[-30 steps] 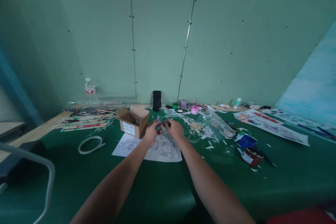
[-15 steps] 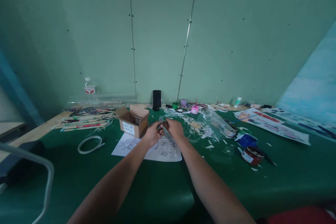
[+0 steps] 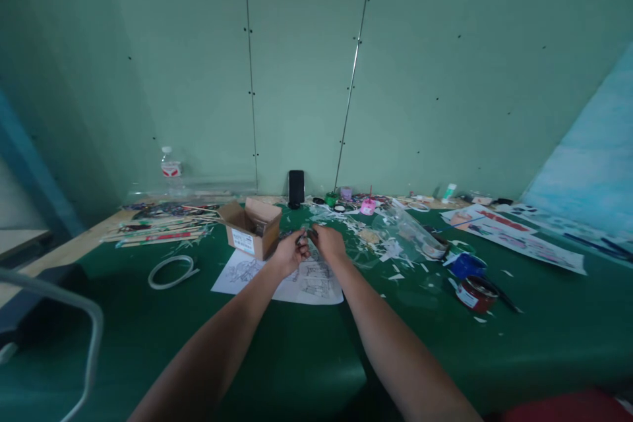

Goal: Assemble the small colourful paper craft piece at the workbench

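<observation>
Left hand (image 3: 288,254) and right hand (image 3: 329,244) meet above printed sheet (image 3: 316,285) on green table (image 3: 198,343), just right of cardboard box (image 3: 250,229) — fingertips of both pinched shut on small dark piece (image 3: 302,236), too tiny to identify. Likely light, thin, easily dropped; best held by its ends

**No Lettering Legible**

The white label (image 3: 242,242) on the cardboard box (image 3: 257,223) carries print too small to read. So do the red-and-white band (image 3: 171,171) on the water bottle (image 3: 169,183), the label (image 3: 466,297) on the red tin (image 3: 479,289), the colour sheets (image 3: 514,239) at right, and the small piece (image 3: 302,235) pinched between both hands.
</observation>
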The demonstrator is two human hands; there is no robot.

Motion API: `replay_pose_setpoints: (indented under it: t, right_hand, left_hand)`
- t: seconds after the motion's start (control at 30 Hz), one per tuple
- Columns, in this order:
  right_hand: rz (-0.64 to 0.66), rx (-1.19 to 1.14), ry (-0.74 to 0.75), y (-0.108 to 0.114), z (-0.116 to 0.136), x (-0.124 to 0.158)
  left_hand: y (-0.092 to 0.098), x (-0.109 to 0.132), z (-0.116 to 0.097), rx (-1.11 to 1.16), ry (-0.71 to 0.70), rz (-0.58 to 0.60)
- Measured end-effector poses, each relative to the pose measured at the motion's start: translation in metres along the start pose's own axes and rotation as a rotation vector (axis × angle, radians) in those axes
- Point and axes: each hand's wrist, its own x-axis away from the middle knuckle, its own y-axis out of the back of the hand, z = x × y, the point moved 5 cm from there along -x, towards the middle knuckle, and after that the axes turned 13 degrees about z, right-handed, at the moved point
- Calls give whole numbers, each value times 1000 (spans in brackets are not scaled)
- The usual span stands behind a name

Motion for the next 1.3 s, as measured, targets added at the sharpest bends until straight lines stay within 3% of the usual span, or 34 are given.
replay_pose_setpoints:
  t: [1.3]
  right_hand:
    - [9,-17,-148,-1,-4,3]
  left_hand:
    - [0,-2,2,45,22,-35]
